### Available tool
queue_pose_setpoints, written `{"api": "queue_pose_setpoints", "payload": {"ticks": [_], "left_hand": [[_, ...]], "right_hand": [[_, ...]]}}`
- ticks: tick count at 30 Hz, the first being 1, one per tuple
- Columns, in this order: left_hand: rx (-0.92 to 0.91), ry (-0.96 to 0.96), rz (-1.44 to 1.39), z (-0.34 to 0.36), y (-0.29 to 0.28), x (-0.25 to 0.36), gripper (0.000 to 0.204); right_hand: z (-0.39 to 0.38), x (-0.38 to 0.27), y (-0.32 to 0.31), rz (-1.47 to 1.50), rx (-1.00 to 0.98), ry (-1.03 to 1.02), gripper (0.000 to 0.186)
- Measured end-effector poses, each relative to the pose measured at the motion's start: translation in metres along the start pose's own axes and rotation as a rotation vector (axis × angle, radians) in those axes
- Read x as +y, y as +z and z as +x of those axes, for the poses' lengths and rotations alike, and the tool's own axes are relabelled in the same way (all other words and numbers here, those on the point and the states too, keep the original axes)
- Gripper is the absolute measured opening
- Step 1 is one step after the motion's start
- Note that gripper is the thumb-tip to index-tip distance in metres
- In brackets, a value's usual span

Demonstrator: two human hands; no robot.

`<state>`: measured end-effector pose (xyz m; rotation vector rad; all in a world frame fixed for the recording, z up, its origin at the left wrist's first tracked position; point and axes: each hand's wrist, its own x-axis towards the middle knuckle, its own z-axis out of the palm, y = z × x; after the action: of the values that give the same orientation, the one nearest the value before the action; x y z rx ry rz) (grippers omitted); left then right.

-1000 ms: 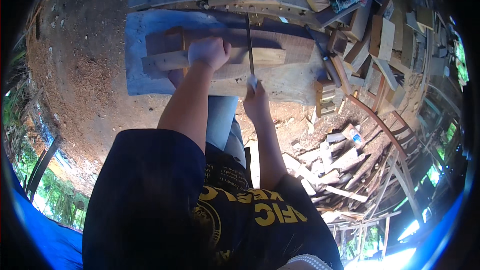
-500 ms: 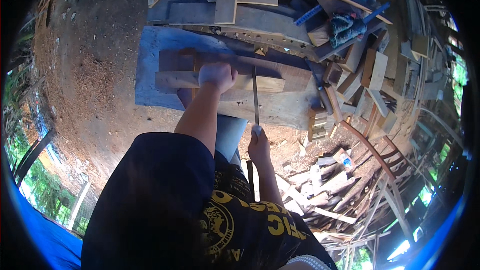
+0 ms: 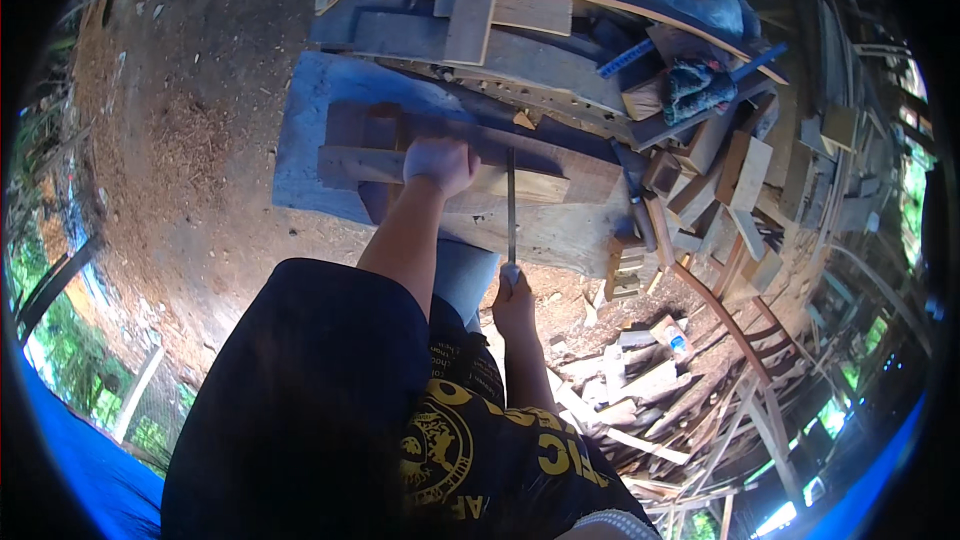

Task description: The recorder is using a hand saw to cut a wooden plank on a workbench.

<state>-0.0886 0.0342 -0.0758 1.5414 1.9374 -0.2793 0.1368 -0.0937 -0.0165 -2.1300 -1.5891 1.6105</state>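
Left hand (image 3: 440,164): rested at pale, flat wooden strip (image 3: 545,185), apparently for steadiness; fingers curled, clamping cannot be told | Right hand (image 3: 515,310): fingers clamped on pale-handled, narrow grey metal tool (image 3: 512,215), held crosswise over strip, seemingly for alignment | Strip: supported along flat brown wooden board (image 3: 597,180) on low, worn wooden bench (image 3: 318,80).

A single head-worn fisheye view looks steeply down. The dark shirt (image 3: 330,380) sits nearest, filling the lower middle.
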Motion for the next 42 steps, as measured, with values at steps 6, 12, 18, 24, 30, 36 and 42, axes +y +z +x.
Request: {"api": "queue_pose_setpoints", "payload": {"ticks": [6,12,18,24,30,36,42], "left_hand": [[-0.019,0.068,-0.027,0.0,0.001,0.001,0.037],[0.002,0.036,-0.018,-0.001,0.003,-0.003,0.037],[0.069,0.068,-0.029,0.002,0.008,0.004,0.036],[0.052,0.039,-0.011,-0.001,0.005,-0.003,0.035],[0.051,0.04,-0.034,0.003,0.007,0.007,0.037],[0.049,0.02,0.007,0.002,0.003,0.0,0.039],[0.074,0.045,-0.007,0.002,0.017,0.008,0.041]], "right_hand": [[0.039,-0.028,-0.002,-0.094,0.002,-0.038,0.031],[0.004,-0.005,0.005,-0.085,-0.02,0.03,0.035],[0.054,-0.024,0.016,-0.066,0.073,-0.056,0.032],[0.013,-0.008,0.019,-0.065,0.05,0.005,0.032],[0.063,-0.012,0.027,-0.015,0.159,-0.112,0.029],[0.009,0.013,0.035,0.03,0.119,-0.039,0.029],[0.064,-0.014,0.032,-0.022,0.2,-0.092,0.029]]}}
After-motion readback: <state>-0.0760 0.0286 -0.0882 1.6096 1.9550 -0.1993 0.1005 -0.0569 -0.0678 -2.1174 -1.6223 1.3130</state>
